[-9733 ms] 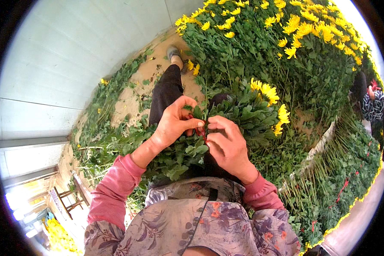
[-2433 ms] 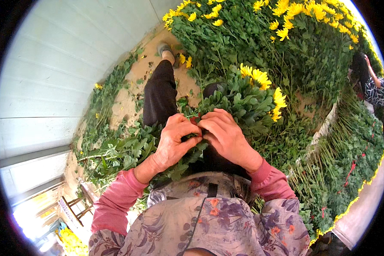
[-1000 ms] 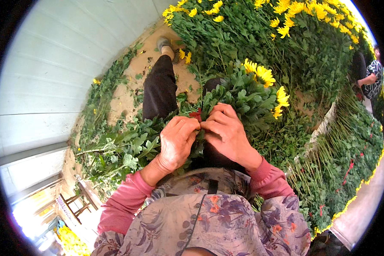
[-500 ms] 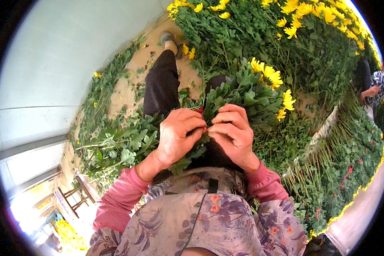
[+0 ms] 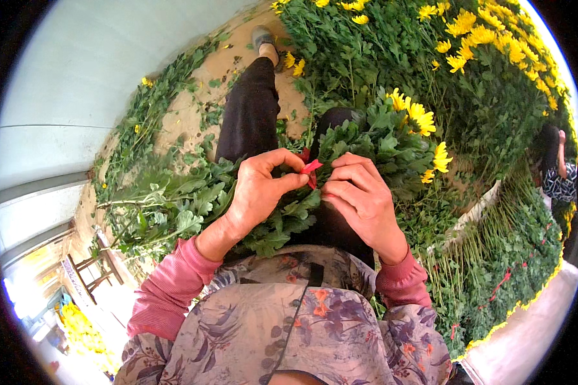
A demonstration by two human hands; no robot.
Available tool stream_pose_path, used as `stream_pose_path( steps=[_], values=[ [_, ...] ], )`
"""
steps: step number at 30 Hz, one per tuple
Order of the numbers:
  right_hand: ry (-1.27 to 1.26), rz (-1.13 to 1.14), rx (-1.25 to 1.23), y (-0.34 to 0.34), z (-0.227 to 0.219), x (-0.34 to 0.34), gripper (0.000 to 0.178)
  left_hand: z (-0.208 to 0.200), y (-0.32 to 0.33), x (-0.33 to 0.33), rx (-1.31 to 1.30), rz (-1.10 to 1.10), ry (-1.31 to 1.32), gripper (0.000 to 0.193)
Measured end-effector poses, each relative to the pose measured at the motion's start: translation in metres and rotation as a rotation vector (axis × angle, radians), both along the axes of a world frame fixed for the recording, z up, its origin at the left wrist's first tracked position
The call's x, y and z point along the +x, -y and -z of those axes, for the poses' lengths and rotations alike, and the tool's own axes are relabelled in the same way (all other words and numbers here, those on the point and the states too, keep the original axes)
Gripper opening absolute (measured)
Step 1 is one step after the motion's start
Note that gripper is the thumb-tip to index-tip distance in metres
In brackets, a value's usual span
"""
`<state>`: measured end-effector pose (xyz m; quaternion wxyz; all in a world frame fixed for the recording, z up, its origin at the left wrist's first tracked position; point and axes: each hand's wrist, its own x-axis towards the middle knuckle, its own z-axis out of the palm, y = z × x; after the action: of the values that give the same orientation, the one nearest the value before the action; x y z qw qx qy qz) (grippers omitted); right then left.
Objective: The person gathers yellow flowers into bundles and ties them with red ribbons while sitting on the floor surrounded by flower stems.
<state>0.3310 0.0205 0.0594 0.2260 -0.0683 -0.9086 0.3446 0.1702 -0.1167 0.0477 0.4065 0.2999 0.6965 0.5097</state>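
Note:
A bunch of yellow flowers with thick green leaves [image 5: 392, 138] lies across my lap, blooms pointing up and right. A thin red tie [image 5: 311, 168] wraps its stems. My left hand [image 5: 258, 192] pinches one end of the red tie between thumb and fingers. My right hand [image 5: 361, 196] grips the tie and the stems from the other side, fingers curled. Both hands sit close together over the middle of the bunch.
My leg in dark trousers [image 5: 250, 112] stretches out over sandy ground [image 5: 186, 115]. Cut leafy stems [image 5: 154, 205] lie at my left. Rows of bundled yellow flowers [image 5: 494, 70] fill the right. Another person [image 5: 555, 170] stands at the far right. A wooden stool [image 5: 93, 273] is at lower left.
My hands have stayed on the bunch, working the red tie at its stems; the tie's end now shows between my fingers. The view has shifted slightly.

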Motion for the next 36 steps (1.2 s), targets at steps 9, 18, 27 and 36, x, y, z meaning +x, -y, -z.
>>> stream_pose_path(
  steps=[9,18,27,36],
  values=[
    [-0.019,0.155,-0.012,0.007,0.008,-0.034,0.016,0.004,0.008,0.011,0.051,0.012,-0.086,0.011],
    [0.170,-0.154,-0.113,-0.001,-0.007,0.005,0.011,0.020,0.003,0.011,0.096,-0.039,0.006,0.006],
    [-0.058,0.089,-0.406,0.009,0.009,-0.005,0.013,0.004,-0.013,-0.006,0.127,0.058,0.308,0.011],
    [-0.095,0.202,-0.178,0.016,0.014,-0.017,0.015,-0.001,-0.009,-0.005,0.104,0.253,-0.187,0.017]
  ],
)
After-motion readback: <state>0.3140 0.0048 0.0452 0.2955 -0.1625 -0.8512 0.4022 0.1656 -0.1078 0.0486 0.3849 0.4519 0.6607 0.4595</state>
